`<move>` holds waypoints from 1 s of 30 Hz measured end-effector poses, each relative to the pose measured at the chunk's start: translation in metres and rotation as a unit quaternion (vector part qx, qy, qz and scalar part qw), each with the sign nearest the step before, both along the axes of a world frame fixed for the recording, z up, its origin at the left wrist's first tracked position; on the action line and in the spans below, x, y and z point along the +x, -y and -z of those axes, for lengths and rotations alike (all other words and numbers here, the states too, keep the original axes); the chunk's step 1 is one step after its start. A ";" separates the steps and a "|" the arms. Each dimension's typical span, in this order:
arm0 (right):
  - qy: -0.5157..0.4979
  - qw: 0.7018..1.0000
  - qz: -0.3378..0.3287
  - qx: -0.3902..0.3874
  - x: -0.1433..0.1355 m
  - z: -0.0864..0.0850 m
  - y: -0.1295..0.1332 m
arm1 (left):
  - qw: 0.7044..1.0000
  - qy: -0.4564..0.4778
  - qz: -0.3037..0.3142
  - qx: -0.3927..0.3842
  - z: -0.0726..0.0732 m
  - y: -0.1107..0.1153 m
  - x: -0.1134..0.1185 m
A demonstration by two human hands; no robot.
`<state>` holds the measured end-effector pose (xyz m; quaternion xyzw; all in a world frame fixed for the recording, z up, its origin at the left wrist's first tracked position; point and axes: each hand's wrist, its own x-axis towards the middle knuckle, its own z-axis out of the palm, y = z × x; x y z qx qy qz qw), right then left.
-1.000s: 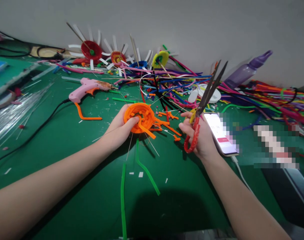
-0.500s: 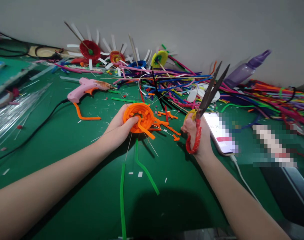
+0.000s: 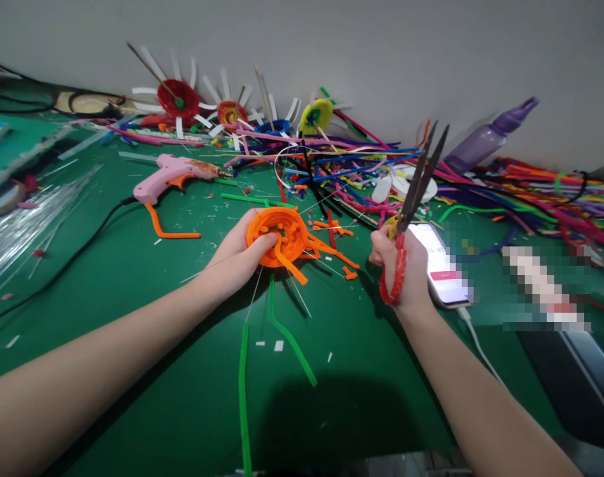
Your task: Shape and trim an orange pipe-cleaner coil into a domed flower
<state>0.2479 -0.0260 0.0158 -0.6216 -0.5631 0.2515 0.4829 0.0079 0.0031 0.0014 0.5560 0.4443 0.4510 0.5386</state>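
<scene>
Over a green desk (image 3: 172, 397), I remotely see the left hand (image 3: 239, 255) pinch an orange pipe-cleaner coil (image 3: 292, 238), likely light and crushable, best held by its rim, the right hand (image 3: 413, 268) gripping scissors (image 3: 410, 204).

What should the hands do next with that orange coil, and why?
Perhaps bring the scissors in the right hand to the orange pipe cleaner: its end sticks out past the rim of the orange coil, which the left hand holds, and the scissors are not there yet.

Dim light, glowing phone (image 3: 443, 266), slight blur
</scene>
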 end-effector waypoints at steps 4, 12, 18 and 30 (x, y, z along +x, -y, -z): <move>0.052 0.999 0.013 -0.010 -0.007 -0.009 0.006 | 1.000 -0.006 0.005 0.001 -0.004 0.001 0.001; 0.323 0.943 -0.062 0.045 -0.011 -0.004 0.013 | 0.998 -0.018 0.063 0.010 0.004 0.001 -0.003; 0.353 0.933 -0.068 0.025 -0.010 -0.003 0.014 | 0.997 -0.029 0.067 0.024 0.003 0.001 -0.003; 0.355 0.934 -0.046 0.010 -0.006 -0.004 0.012 | 0.997 -0.044 0.058 0.037 0.002 0.000 -0.002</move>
